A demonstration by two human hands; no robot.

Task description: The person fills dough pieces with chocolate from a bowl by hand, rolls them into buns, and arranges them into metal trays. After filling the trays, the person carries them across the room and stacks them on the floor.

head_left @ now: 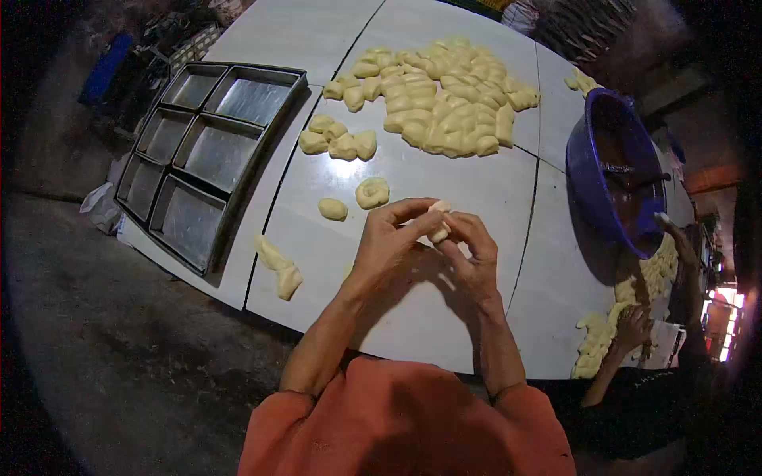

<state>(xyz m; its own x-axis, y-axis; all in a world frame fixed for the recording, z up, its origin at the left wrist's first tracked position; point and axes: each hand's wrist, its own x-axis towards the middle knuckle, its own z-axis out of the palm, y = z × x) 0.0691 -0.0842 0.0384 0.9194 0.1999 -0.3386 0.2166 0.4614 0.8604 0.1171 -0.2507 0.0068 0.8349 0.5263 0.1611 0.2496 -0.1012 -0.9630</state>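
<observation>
Between my left hand (389, 238) and my right hand (470, 247) is a small piece of dough (439, 230), pinched by the fingers of both above the white table. Just beyond my left hand lie a round dough piece (372, 193) with a dimpled top and a smaller oval dough ball (332, 209). An elongated, twisted dough strip (279, 268) rests to the left, near the table's front edge. Farther back, several loose dough lumps (340, 142) sit before a large spread of dough pieces (452, 99) packed against each other.
A metal tray with several rectangular compartments (208, 178) stands at the left of the white tiled table (444, 317). At the right is a purple basin (591, 170) with brown contents. Beside it, another person's hand (633, 325) touches more dough (597, 341).
</observation>
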